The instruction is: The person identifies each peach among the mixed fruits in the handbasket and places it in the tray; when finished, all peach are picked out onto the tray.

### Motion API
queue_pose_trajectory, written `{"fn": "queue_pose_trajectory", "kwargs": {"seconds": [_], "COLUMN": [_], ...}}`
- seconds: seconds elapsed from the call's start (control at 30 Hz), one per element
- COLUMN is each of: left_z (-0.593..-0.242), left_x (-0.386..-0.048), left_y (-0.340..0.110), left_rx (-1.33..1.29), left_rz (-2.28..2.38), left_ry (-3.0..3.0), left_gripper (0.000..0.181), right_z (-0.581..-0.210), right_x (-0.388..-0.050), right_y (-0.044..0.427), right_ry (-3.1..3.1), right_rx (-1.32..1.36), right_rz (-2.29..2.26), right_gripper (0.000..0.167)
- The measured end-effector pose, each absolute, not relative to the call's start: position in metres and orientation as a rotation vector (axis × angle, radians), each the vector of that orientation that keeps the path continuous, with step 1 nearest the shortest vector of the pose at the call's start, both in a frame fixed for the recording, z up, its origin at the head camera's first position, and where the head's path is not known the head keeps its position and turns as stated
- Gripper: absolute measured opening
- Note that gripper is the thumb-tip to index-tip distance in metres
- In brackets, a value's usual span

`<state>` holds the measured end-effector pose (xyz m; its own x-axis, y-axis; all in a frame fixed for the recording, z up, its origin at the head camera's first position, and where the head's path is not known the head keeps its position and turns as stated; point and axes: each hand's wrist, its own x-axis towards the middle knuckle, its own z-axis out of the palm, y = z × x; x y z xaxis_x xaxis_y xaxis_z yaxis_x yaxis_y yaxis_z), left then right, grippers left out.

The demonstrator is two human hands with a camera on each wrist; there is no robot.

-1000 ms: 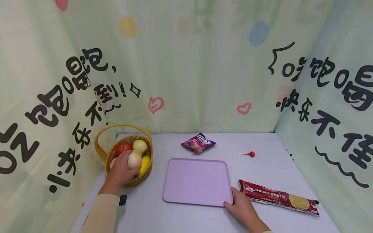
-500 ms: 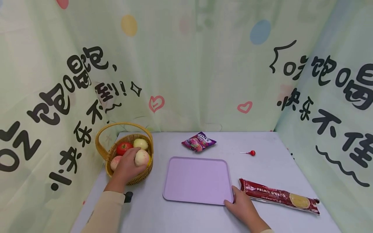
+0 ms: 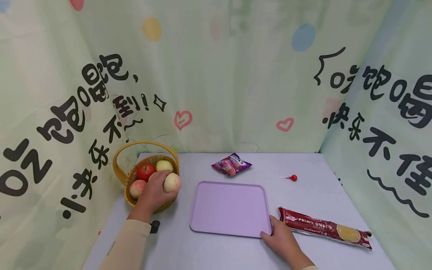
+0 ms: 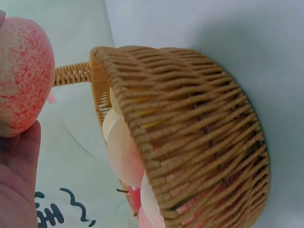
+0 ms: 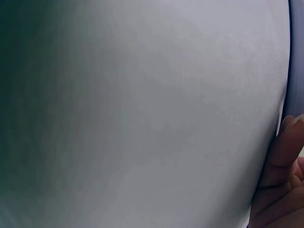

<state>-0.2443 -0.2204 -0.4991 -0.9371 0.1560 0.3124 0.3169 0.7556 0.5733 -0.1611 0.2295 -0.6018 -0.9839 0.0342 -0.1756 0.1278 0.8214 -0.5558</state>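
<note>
While the right hand (image 3: 285, 242) grips the near right corner of a purple tray (image 3: 231, 209) at lower centre, a red pasta packet (image 3: 325, 228) lies near it at lower right. Left of centre, the left hand (image 3: 156, 193) holds a pale peach (image 3: 173, 183) above the right rim of a wicker basket (image 3: 164, 206); beyond, a snack bag (image 3: 231, 164) lies on the surface (image 3: 300, 195).
</note>
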Motion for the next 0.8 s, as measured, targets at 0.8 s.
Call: {"fn": "queue_pose_trajectory", "kwargs": {"seconds": [0.8], "left_z": [-0.504], "left_x": [-0.248], "left_y": [-0.189], "left_rx": [-0.477], "left_rz": [-1.046], "left_ry": [-2.757], "left_gripper": [0.067], "right_z": [-0.598], "right_x": [-0.159], "right_y": [0.228], "right_ry": [2.847], "right_rx": [0.158], "right_rz": [-0.923], "right_gripper": [0.08]}}
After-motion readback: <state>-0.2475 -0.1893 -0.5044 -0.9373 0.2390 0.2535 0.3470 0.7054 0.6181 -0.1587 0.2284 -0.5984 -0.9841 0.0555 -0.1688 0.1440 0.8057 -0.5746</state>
